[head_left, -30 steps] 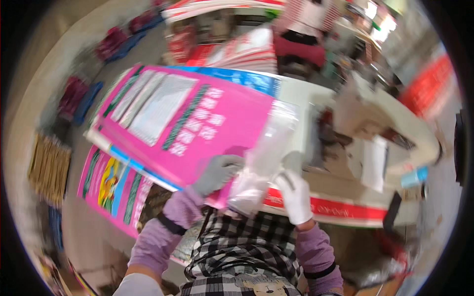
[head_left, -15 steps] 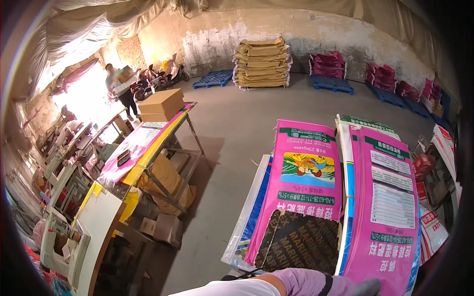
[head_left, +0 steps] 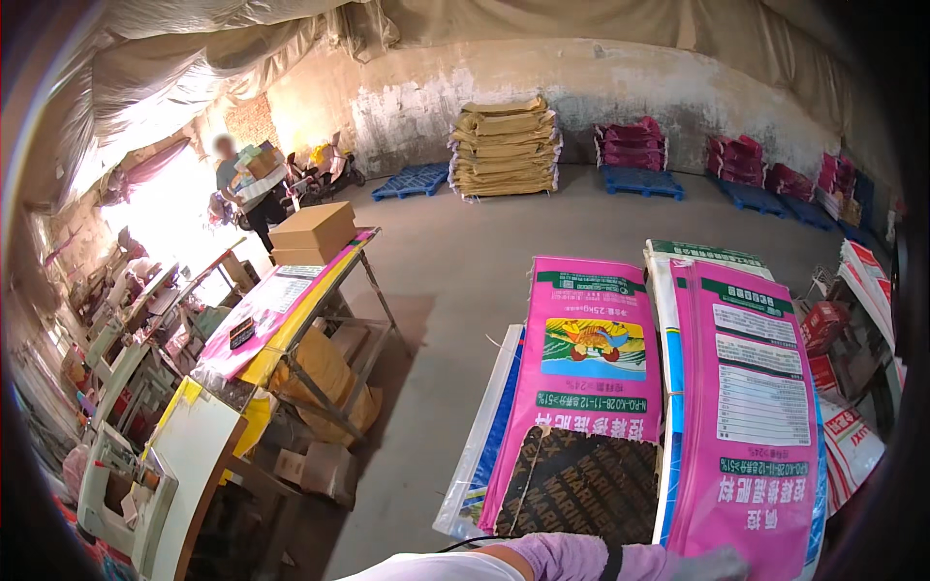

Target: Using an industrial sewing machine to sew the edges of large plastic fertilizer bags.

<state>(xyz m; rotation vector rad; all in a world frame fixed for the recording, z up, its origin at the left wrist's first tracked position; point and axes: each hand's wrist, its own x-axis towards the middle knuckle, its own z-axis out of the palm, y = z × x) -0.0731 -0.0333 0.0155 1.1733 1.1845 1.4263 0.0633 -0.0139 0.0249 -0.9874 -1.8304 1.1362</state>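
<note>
My left arm, in a white sleeve and a lilac cuff with a dark band, reaches across the lower edge to the right. At its end my left hand point(head_left: 715, 564), in a grey glove, lies at the near end of a stack of pink printed sacks point(head_left: 693, 465). Its fingers are blurred and partly cut off by the picture's edge. Left of that stack is another pink sack point(head_left: 591, 392) with a picture panel, on top of blue and clear ones. A torn dark sheet of cardboard point(head_left: 581, 484) covers its near end. My right hand is out of view.
A metal-framed table point(head_left: 254, 320) with a cardboard box point(head_left: 312, 232) stands left, near sewing machines point(head_left: 136, 494). White-and-red sacks point(head_left: 848, 441) lie right. Far back are tan sacks point(head_left: 504, 150), blue pallets point(head_left: 641, 181) and a person point(head_left: 254, 184) carrying boxes.
The view has shifted slightly, so the far wall sits lower in the picture. The person carrying boxes has moved a little. My left hand stays at the near end of the sack stack.
</note>
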